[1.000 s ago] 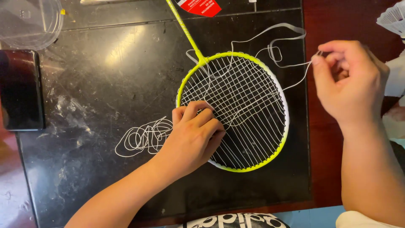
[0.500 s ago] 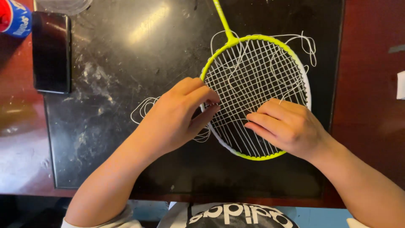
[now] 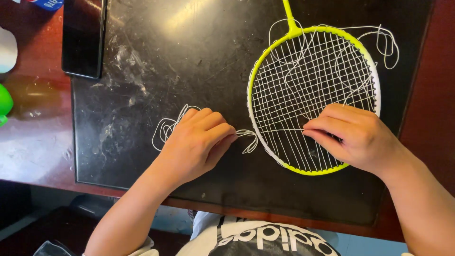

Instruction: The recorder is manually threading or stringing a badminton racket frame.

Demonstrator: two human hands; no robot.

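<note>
A yellow-green badminton racket (image 3: 265,66) lies flat on a black tabletop, its head partly woven with white string (image 3: 313,71). My left hand (image 3: 199,142) rests just left of the frame, fingers pinched on a loose loop of the string beside a tangled coil (image 3: 166,130). My right hand (image 3: 353,135) lies on the lower part of the string bed, fingertips pressed together on a cross string near the middle. More slack string loops past the frame's top right (image 3: 386,45).
A dark phone (image 3: 83,38) lies at the table's upper left. A green object (image 3: 4,102) and a red-and-blue can (image 3: 45,4) sit at the left edge. The black mat (image 3: 156,61) is scuffed with white marks. Brown table wood (image 3: 436,95) borders the mat on the right.
The view shifted so the racket sits further right. My left hand came off the frame and now pinches the loose string to its left. My right hand came down from pulling string onto the weave.
</note>
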